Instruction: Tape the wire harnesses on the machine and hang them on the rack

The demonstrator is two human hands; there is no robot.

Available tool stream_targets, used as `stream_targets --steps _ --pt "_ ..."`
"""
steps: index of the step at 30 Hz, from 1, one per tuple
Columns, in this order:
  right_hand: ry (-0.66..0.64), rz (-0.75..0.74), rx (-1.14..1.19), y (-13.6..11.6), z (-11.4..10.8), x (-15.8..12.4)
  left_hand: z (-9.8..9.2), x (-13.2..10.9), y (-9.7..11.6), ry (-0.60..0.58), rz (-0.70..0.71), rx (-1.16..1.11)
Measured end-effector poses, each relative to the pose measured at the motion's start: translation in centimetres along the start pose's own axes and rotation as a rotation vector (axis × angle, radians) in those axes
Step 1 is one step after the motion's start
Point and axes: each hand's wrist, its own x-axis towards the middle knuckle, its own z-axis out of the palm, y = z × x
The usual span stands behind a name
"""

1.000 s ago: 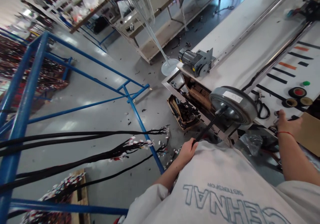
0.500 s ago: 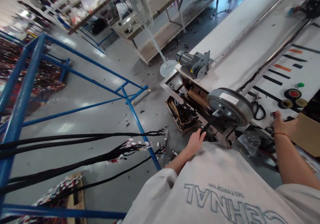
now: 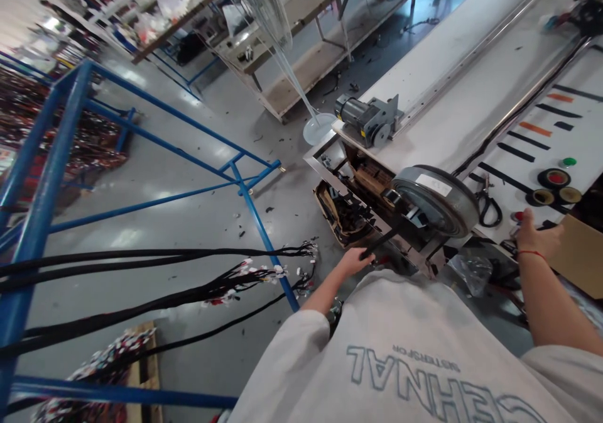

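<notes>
My left hand (image 3: 353, 261) is closed round the end of a black taped wire bundle (image 3: 387, 237), which slants down from a grey wheel-shaped winding machine (image 3: 431, 200) at the bench end. Along the bench top, the long dark bundle (image 3: 518, 105) runs to the far side of that wheel. My right hand (image 3: 539, 239) is at the bench's near edge with its fingers apart, holding nothing; its tip is just below a red push button (image 3: 519, 216). Black-handled scissors (image 3: 488, 206) lie between wheel and button. Tape rolls (image 3: 554, 178) and a green button (image 3: 570, 161) are just beyond.
A grey motor (image 3: 360, 118) sits at the bench corner. Below it stands a carton of black scraps (image 3: 339, 219). To the left, a blue metal rack (image 3: 164, 137) carries hanging black harnesses (image 3: 141, 307). A fan base (image 3: 318, 129) and worktable (image 3: 301, 80) stand behind.
My left hand has moved left and slightly down, with more black bundle stretched between it and the wheel. The wheel's inner part has turned. My right hand has stayed almost still.
</notes>
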Motion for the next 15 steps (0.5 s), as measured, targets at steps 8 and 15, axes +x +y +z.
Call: stream_targets --steps 8,15 --pt "-0.01 -0.01 -0.01 -0.5 -0.1 -0.5 0.1 -5.6 1.1 0.003 -0.001 -0.221" --pt "0.036 -0.273 0.05 -3.4 -1.8 -3.2 1.4 -4.4 2.6 0.031 0.004 -0.392"
